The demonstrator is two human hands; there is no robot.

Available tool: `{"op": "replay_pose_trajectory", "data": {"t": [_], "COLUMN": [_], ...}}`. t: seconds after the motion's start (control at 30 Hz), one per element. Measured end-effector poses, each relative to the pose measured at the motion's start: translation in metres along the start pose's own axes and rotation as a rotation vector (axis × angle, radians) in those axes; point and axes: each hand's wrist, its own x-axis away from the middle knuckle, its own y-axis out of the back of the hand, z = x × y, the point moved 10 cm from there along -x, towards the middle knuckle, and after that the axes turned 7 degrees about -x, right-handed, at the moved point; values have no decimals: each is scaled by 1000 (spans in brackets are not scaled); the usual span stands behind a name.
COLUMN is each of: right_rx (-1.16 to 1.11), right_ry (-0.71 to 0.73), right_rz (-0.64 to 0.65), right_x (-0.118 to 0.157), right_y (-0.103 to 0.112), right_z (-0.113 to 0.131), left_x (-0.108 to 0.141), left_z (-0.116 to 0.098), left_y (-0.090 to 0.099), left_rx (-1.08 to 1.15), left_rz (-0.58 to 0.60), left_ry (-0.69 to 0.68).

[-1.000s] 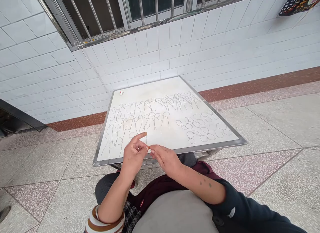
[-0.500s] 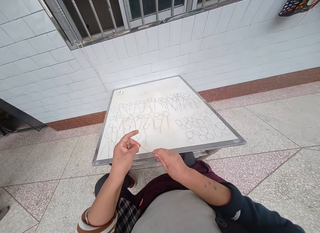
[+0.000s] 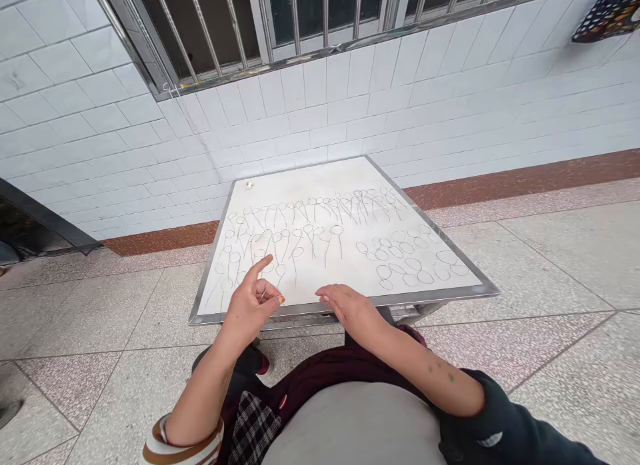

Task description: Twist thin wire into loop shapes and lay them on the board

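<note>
My left hand [image 3: 250, 306] is over the near edge of the white board [image 3: 290, 178], thumb and a finger pinched together and index finger stretched out. A thin wire seems to be in the pinch, though little of it shows. To its right, my right hand [image 3: 353, 312] has its fingers pressed together at the board's front rim; what they hold, if anything, is hidden. On the board lie thin dark wire pieces with a round loop and a straight tail [image 3: 325, 252], set in rows. At the right lie several closed wire rings [image 3: 447, 257].
A metal frame edges the board, which stands close to a white tiled wall [image 3: 310, 105]. A small white and red object [image 3: 249, 184] lies at its far left corner. Above is a barred window [image 3: 320, 15]; a patterned bag [image 3: 607, 15] hangs at upper right.
My hands have drawn slightly apart, the right one moving rightward. The wire that stretched between them no longer shows there. The view has shifted a little.
</note>
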Motion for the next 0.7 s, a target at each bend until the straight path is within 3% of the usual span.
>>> {"op": "replay_pose_trajectory", "data": {"t": [0.13, 0.23, 0.43, 0.53, 0.7], "right_rx": [-411, -666, -887, -951, -925], "right_ry": [17, -88, -208, -236, -224], "right_rz": [61, 74, 160, 80, -14], "right_x": [-22, -29, -27, -28, -26], "right_y": [0, -7, -22, -18, -11], "right_z": [32, 33, 25, 20, 16], "left_x": [2, 3, 4, 6, 12], "left_z": [-1, 1, 11, 15, 20], "left_y": [-27, -34, -35, -40, -42], "left_rx": [21, 30, 99, 211, 391], "left_rz": [172, 198, 164, 138, -20], "left_ry": [26, 37, 52, 59, 59]}}
